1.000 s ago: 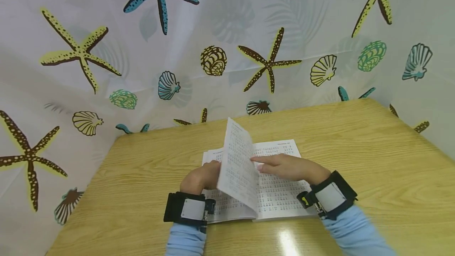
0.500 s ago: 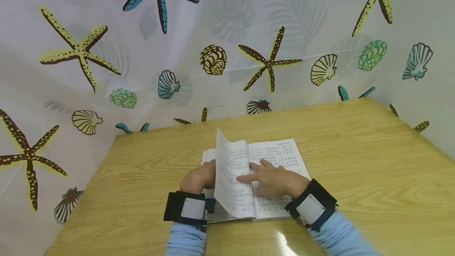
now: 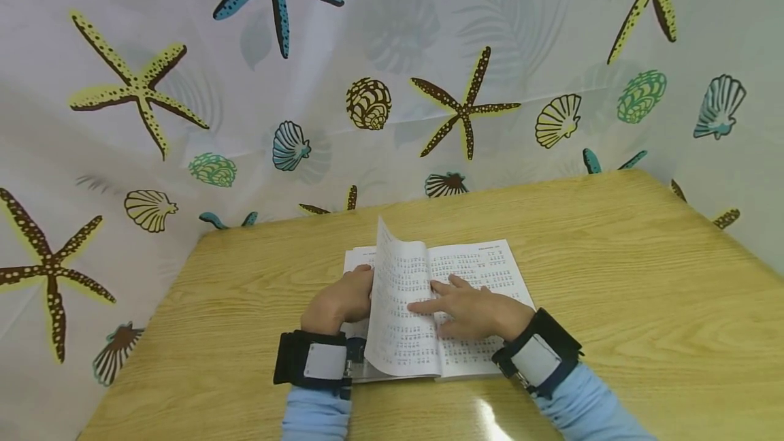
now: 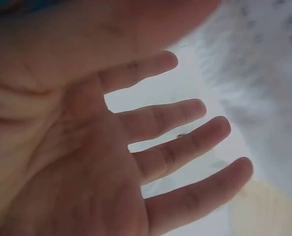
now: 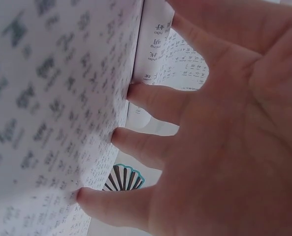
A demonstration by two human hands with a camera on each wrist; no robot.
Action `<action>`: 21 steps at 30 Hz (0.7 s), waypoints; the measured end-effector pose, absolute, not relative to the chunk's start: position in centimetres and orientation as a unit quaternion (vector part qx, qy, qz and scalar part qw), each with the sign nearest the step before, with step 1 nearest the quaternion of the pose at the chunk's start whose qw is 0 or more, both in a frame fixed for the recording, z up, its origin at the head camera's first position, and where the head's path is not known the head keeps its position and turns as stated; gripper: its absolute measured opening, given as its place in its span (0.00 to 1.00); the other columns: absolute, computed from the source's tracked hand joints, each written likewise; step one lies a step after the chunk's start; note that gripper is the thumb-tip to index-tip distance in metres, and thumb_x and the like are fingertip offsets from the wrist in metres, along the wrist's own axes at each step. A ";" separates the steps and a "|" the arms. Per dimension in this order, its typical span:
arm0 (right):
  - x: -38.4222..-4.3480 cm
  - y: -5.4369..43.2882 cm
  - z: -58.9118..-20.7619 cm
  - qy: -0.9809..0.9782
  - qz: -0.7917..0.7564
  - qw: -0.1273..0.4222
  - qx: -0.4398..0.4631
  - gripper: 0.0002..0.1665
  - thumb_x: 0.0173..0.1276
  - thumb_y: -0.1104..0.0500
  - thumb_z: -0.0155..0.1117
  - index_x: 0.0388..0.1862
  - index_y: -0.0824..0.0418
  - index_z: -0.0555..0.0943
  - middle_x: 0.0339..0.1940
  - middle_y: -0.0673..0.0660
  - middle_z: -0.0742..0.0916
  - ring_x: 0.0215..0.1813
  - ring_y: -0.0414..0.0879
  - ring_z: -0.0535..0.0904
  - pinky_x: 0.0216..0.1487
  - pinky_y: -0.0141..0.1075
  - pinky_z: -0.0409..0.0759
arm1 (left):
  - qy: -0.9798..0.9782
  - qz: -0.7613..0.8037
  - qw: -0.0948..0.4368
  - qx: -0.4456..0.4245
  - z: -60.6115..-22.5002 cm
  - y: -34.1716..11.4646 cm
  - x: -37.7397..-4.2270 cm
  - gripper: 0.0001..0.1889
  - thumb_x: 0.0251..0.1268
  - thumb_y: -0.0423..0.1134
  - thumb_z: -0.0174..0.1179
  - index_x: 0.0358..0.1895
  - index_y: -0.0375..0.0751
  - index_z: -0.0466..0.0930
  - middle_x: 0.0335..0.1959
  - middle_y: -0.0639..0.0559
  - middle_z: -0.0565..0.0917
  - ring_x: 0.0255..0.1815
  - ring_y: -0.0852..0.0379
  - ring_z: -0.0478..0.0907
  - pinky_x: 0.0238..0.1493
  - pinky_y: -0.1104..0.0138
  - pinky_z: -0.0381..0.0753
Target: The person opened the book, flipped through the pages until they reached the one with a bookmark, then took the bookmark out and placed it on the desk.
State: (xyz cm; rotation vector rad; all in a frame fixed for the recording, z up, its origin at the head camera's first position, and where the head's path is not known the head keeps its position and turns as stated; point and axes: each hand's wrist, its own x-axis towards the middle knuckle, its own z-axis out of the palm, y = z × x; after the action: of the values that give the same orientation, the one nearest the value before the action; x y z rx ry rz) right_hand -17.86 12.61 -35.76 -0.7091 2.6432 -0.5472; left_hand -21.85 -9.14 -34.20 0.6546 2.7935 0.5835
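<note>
A book [image 3: 484, 257] with printed text lies open on the wooden table. One of its pages [image 3: 398, 346] stands raised near the middle, curving over to the left. My left hand [image 3: 339, 299] is at the left side of the book, its fingertips hidden behind that page. In the left wrist view the left hand's fingers [image 4: 160, 118] are extended and spread, with nothing held between them. My right hand [image 3: 478, 310] lies over the right side, fingers spread. In the right wrist view its fingertips [image 5: 117, 135] touch the printed paper [image 5: 32, 147].
The wooden table [image 3: 625, 278] extends around the book on all sides. Behind it hangs a white cloth [image 3: 343, 33] printed with starfish and shells. Dark wrist straps [image 3: 539, 356] sit over light blue sleeves [image 3: 315, 414].
My right hand has moved left and down onto the book by the spine. The raised page has leaned left and curved. My left hand has shifted slightly left and up.
</note>
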 end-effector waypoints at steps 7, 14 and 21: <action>-17.9 12.5 -35.8 0.933 -0.193 0.174 -0.248 0.29 0.73 0.58 0.64 0.72 0.44 0.77 0.78 0.68 0.65 0.78 0.75 0.51 0.63 0.80 0.51 | 0.951 0.241 0.033 0.189 -31.8 -9.4 -20.9 0.35 0.70 0.27 0.57 0.79 0.37 0.57 0.77 0.27 0.55 0.75 0.23 0.54 0.64 0.32 0.66; -18.0 12.4 -36.0 0.936 -0.184 0.175 -0.244 0.29 0.73 0.57 0.64 0.71 0.43 0.77 0.78 0.67 0.65 0.78 0.74 0.52 0.62 0.81 0.52 | 0.954 0.204 0.015 0.217 -29.8 -8.6 -19.4 0.35 0.71 0.29 0.62 0.78 0.39 0.60 0.79 0.33 0.56 0.76 0.27 0.54 0.66 0.36 0.67; -18.0 12.4 -36.0 0.935 -0.187 0.178 -0.242 0.29 0.72 0.56 0.65 0.72 0.44 0.77 0.79 0.66 0.64 0.78 0.74 0.51 0.62 0.81 0.52 | 0.959 0.154 0.159 0.178 -31.5 -7.6 -20.2 0.44 0.58 0.39 0.76 0.77 0.43 0.64 0.78 0.36 0.59 0.76 0.31 0.57 0.67 0.37 0.66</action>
State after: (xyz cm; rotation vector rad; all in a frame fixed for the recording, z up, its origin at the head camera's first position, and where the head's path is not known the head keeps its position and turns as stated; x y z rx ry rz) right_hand -18.01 12.39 -35.95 -0.6841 2.6464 -0.5290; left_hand -20.21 -7.56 -31.47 0.5095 2.7404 0.4408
